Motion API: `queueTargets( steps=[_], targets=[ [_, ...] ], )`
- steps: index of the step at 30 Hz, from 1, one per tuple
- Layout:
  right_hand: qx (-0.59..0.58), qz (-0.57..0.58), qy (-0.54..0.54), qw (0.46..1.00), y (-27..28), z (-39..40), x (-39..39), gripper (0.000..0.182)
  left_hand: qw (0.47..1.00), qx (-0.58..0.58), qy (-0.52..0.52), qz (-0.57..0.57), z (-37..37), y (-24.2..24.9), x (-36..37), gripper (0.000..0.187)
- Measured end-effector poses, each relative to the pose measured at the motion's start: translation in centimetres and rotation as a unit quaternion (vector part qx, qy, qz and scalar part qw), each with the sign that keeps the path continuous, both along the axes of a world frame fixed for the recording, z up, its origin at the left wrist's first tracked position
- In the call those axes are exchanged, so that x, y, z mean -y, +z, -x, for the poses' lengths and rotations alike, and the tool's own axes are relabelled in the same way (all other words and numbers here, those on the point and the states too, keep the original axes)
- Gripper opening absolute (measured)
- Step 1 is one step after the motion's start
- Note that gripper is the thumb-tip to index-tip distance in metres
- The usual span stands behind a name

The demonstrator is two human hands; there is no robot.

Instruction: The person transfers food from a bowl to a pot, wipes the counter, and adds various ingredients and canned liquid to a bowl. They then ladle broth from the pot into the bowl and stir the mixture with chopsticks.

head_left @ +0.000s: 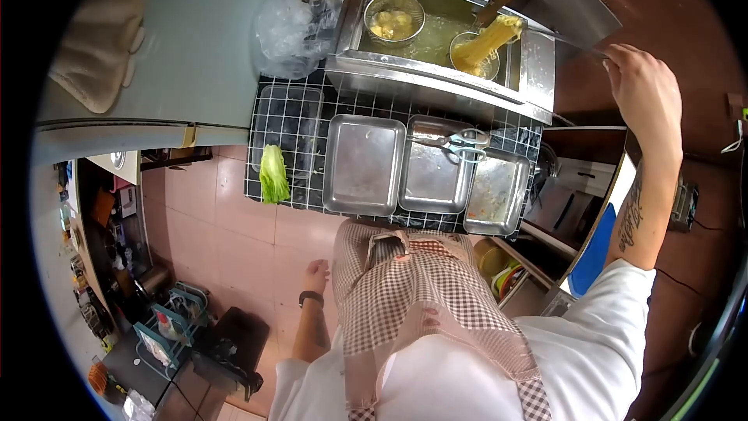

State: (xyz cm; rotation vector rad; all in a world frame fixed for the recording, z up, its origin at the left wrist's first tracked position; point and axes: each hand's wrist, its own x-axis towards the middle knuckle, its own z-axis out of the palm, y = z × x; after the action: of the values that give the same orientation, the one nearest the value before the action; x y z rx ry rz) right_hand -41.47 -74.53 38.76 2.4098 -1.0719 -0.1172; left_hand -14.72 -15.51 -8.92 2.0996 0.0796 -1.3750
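My right hand point(643, 86), at the upper right, is closed on long thin chopsticks point(573, 44), slightly blurred. Their far end lifts a bundle of yellow noodles point(487, 47) above the right strainer point(494, 70), which hangs in the cooker's cloudy water. Another wire strainer point(395, 37) sits to the left in the same cooker point(436, 76), with pale yellow pieces inside. Down beside the apron hangs my left hand point(316, 273), a dark band at its wrist. It holds nothing, and its fingers look loosely apart.
Metal trays point(363, 164) stand in a row before the cooker, with scissors point(460, 143) across the middle one. Green lettuce point(273, 175) lies at the left on a wire rack point(310, 195). A plastic bag point(292, 27) is beside the cooker, and a cloth point(97, 51) rests far left.
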Motion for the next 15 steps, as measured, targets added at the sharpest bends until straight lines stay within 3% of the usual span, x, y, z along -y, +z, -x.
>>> queueTargets(
  steps=[3,6,10,12,14,15],
  targets=[
    [0.015,-0.006,-0.037,0.999,-1.7,0.1,0.6,0.015,1.0,0.013,0.007,0.006,-0.9,0.5,1.7,0.037],
    [-0.047,-0.068,-0.081,0.993,-7.2,-0.7,2.3,0.016,0.999,0.028,0.011,0.042,-1.4,1.1,3.0,0.036],
    [-0.121,-0.177,-0.076,0.974,-15.9,-4.6,4.4,0.018,0.996,0.038,0.014,0.078,-1.3,0.5,2.8,0.033],
    [-0.135,-0.179,0.001,0.974,-19.7,-5.4,5.6,0.018,0.997,0.023,-0.009,0.075,-0.9,-0.4,1.8,0.032],
    [-0.125,-0.167,0.003,0.978,-20.2,-4.6,6.6,0.017,0.997,0.007,-0.008,0.071,-0.9,-0.7,1.3,0.032],
    [-0.119,-0.163,-0.009,0.979,-17.5,-4.5,6.1,0.017,0.998,0.011,-0.005,0.061,-0.7,-0.3,1.1,0.033]
  ],
)
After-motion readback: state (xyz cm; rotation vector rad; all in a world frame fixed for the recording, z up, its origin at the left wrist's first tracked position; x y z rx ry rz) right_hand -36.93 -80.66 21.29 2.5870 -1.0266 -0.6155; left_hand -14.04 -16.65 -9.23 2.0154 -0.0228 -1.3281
